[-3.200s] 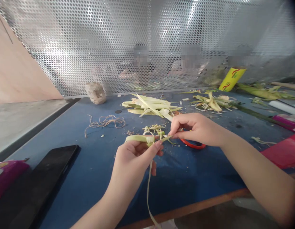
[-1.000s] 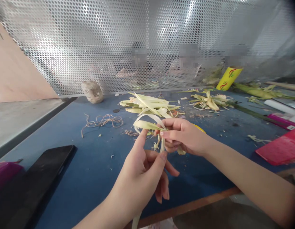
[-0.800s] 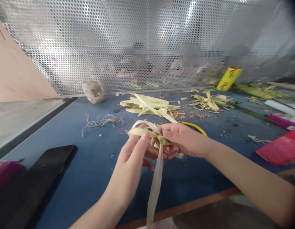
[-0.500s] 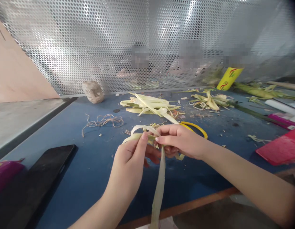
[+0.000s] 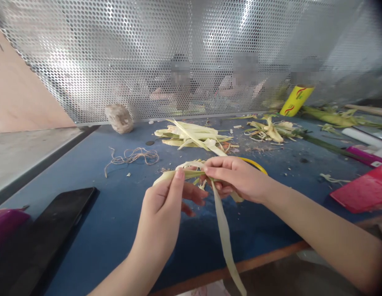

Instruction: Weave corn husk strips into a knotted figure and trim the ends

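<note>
A pale green husk strip [image 5: 194, 174] is pinched between the thumb and fingers of the left hand [image 5: 161, 201], and is gripped at its right end by the fingertips of the right hand [image 5: 236, 176]. It is stretched nearly straight above the middle of the blue table [image 5: 123, 234]. A ribbon-like tail [image 5: 223, 226], thin and softly creased, is hung from the right hand past the wooden near edge [image 5: 271, 255]; whether it is joined to the strip cannot be told. Flat, fibrous husks [image 5: 191, 135] are heaped beyond the hands, with thin, tangled twine [image 5: 133, 157] laid to the left. A smooth yellow loop [image 5: 255, 165] is partly covered by the right hand. The far side is bounded by a perforated metal sheet [image 5: 132, 49]. To the left, a strip of blue surface is left between the left forearm and a glossy black phone [image 5: 67, 209]; to the right, a red object [image 5: 362, 189] is set well apart from the right hand.
</note>
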### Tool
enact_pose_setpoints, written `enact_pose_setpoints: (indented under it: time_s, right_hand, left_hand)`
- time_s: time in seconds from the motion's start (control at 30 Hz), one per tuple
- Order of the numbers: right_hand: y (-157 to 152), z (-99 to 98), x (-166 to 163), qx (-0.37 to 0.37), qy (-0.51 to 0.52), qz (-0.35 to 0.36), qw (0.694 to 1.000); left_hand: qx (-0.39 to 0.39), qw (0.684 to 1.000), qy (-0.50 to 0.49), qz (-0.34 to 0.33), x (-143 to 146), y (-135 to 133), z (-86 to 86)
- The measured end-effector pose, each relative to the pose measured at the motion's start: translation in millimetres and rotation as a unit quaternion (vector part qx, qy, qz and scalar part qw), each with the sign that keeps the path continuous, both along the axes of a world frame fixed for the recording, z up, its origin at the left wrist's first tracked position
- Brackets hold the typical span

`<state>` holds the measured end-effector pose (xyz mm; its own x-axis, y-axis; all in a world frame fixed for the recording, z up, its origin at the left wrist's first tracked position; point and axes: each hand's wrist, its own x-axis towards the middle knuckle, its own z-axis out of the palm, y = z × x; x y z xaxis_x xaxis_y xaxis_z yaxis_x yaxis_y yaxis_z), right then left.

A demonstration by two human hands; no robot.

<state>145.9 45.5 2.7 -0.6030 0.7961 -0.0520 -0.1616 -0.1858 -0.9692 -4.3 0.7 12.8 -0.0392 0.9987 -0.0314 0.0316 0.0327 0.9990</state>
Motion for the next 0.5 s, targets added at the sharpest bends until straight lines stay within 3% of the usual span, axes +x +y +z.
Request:
enact_pose_setpoints:
  time_s: [0.13, 0.27, 0.5]
  right_hand:
    - [-1.4, 3.3, 1.4, 0.015, -0.016, 0.010, 1.000]
    - [-2.2, 6.2, 2.6, 0.047, -0.073, -0.006, 0.996]
    - [0.1, 5.3, 3.5, 0.073, -0.058, -0.017, 0.995]
  left_hand:
    - [-0.003, 0.998, -0.009, -0.066, 1.6, -1.5, -1.1]
    - [-0.016, 0.997, 0.005, -0.069, 2.2, -1.7, -2.1]
    - [-0.055, 0.989, -0.029, -0.132, 0.3, -1.1, -2.4]
